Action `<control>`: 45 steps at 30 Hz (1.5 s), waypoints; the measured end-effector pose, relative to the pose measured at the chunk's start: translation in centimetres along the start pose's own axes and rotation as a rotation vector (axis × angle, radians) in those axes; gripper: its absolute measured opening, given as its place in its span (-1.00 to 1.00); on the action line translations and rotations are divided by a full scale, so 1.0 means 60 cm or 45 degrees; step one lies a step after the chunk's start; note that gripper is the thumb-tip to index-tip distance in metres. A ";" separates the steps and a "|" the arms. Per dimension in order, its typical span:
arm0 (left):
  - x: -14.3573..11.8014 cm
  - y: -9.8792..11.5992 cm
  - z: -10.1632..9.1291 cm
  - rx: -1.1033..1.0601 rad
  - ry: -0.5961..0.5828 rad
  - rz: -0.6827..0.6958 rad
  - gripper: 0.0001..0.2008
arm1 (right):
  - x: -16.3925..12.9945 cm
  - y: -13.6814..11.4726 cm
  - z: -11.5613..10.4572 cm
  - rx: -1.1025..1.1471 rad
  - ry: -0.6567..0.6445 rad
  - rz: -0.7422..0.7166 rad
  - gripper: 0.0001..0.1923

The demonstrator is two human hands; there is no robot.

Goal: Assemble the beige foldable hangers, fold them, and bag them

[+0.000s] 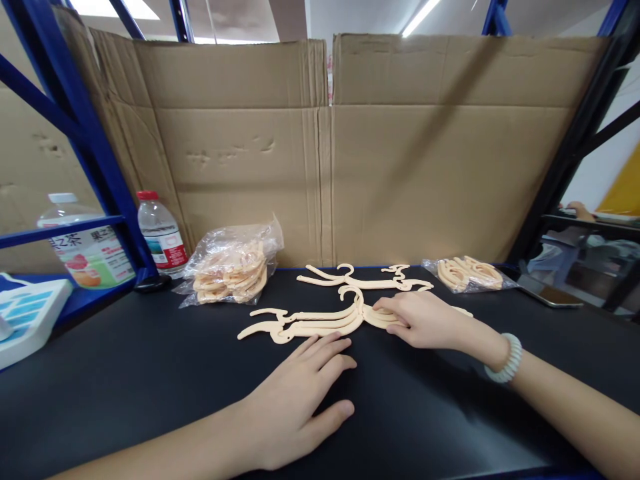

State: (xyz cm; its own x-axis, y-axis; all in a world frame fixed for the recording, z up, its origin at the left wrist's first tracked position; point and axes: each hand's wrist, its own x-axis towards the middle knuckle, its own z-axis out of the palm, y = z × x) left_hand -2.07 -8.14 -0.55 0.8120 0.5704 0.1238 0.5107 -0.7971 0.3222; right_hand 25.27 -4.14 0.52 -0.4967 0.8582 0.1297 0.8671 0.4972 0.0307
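Your left hand lies flat on the black worktop, fingers spread and its grip wide, holding nothing; its fingertips come just short of the stack of cream plastic hangers. Your right hand presses flat on the right end of that stack, fingers straight, not closed around it. The stack lies at the middle of the worktop, hooks pointing away from you. Just behind it lies a single hanger, apart from the stack.

To the left rear a clear bag of hangers leans near the cardboard wall; a second, smaller bag lies at the right rear. A red-capped water bottle stands beside the blue rack post, with a larger labelled bottle further left. A phone lies at the far right. The near worktop between and in front of your hands is bare, and cardboard closes off the back.
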 end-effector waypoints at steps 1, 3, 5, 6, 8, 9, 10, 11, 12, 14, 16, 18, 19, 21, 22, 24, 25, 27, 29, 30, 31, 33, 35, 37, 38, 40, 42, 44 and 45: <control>0.000 0.000 0.000 -0.007 0.011 0.007 -0.61 | 0.000 0.000 -0.001 0.005 0.002 -0.001 -0.63; 0.001 0.000 0.000 -0.021 0.030 0.020 -0.61 | 0.000 -0.001 -0.003 0.019 0.010 0.002 -0.64; 0.003 0.001 -0.001 -0.023 0.029 0.033 -0.62 | 0.001 -0.004 -0.006 0.060 0.027 0.005 -0.67; 0.004 0.001 -0.001 -0.022 0.024 0.045 -0.62 | 0.001 -0.006 -0.008 0.108 0.033 -0.003 -0.70; 0.006 0.003 -0.003 -0.031 0.014 0.082 -0.63 | 0.000 -0.010 -0.010 0.280 0.011 -0.061 -0.80; 0.006 0.004 -0.004 -0.041 0.010 0.104 -0.63 | -0.001 -0.012 -0.011 0.387 -0.032 -0.107 -0.84; 0.007 0.005 -0.006 -0.051 0.007 0.121 -0.64 | -0.002 -0.015 -0.012 0.490 -0.096 -0.155 -0.88; 0.007 0.005 -0.007 -0.061 0.004 0.130 -0.63 | -0.004 -0.017 -0.012 0.579 -0.175 -0.198 -0.90; 0.006 0.006 -0.008 -0.068 0.000 0.133 -0.63 | -0.005 -0.019 -0.013 0.644 -0.256 -0.230 -0.89; 0.006 0.007 -0.009 -0.068 -0.011 0.127 -0.63 | -0.008 -0.023 -0.013 0.707 -0.385 -0.260 -0.86; 0.007 0.006 -0.009 -0.057 -0.026 0.120 -0.63 | -0.009 -0.024 -0.014 0.734 -0.444 -0.258 -0.83; 0.008 0.006 -0.009 -0.042 -0.042 0.119 -0.63 | -0.010 -0.025 -0.014 0.741 -0.452 -0.253 -0.82; 0.009 0.005 -0.010 -0.035 -0.050 0.119 -0.63 | -0.009 -0.025 -0.013 0.741 -0.452 -0.255 -0.82; 0.010 0.005 -0.010 -0.024 -0.062 0.121 -0.63 | -0.009 -0.024 -0.013 0.729 -0.439 -0.268 -0.82; 0.011 0.005 -0.010 -0.020 -0.064 0.123 -0.62 | -0.008 -0.024 -0.012 0.721 -0.431 -0.276 -0.82; 0.011 0.004 -0.011 -0.024 -0.055 0.132 -0.63 | -0.008 -0.023 -0.011 0.710 -0.421 -0.292 -0.82; 0.011 0.004 -0.011 -0.028 -0.049 0.139 -0.63 | -0.008 -0.023 -0.011 0.709 -0.418 -0.298 -0.82; 0.011 0.003 -0.012 -0.028 -0.046 0.148 -0.63 | -0.009 -0.022 -0.010 0.711 -0.415 -0.306 -0.82; 0.011 0.002 -0.011 -0.025 -0.053 0.153 -0.63 | -0.009 -0.021 -0.010 0.717 -0.420 -0.305 -0.82; 0.011 0.002 -0.011 -0.027 -0.053 0.156 -0.63 | -0.009 -0.021 -0.010 0.720 -0.424 -0.303 -0.82; 0.012 0.001 -0.011 -0.031 -0.047 0.160 -0.63 | -0.009 -0.021 -0.011 0.723 -0.428 -0.301 -0.83; 0.013 0.001 -0.011 -0.041 -0.035 0.173 -0.63 | -0.009 -0.021 -0.011 0.725 -0.432 -0.294 -0.83; 0.013 0.000 -0.012 -0.043 -0.024 0.183 -0.63 | -0.009 -0.021 -0.011 0.728 -0.431 -0.295 -0.83; 0.014 -0.001 -0.013 -0.042 -0.021 0.193 -0.64 | -0.009 -0.022 -0.010 0.735 -0.431 -0.296 -0.82; 0.014 -0.001 -0.013 -0.043 -0.020 0.199 -0.64 | -0.009 -0.022 -0.010 0.737 -0.431 -0.293 -0.82; 0.015 -0.003 -0.014 -0.047 -0.027 0.211 -0.65 | -0.008 -0.023 -0.011 0.747 -0.438 -0.285 -0.82; 0.016 -0.006 -0.013 -0.055 -0.032 0.218 -0.66 | -0.005 -0.020 -0.013 0.779 -0.431 -0.298 -0.84; 0.016 -0.009 -0.013 -0.065 -0.025 0.231 -0.66 | 0.000 -0.009 -0.016 0.811 -0.364 -0.303 -0.86; 0.017 -0.010 -0.013 -0.070 -0.017 0.241 -0.67 | 0.003 0.001 -0.017 0.807 -0.296 -0.282 -0.87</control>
State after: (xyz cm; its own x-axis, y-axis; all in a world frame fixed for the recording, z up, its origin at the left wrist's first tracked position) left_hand -1.78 -6.92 0.09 0.8960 0.4081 0.1749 0.3325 -0.8778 0.3448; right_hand 25.27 -4.07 1.55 -0.7153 0.6982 -0.0302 0.5907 0.5809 -0.5601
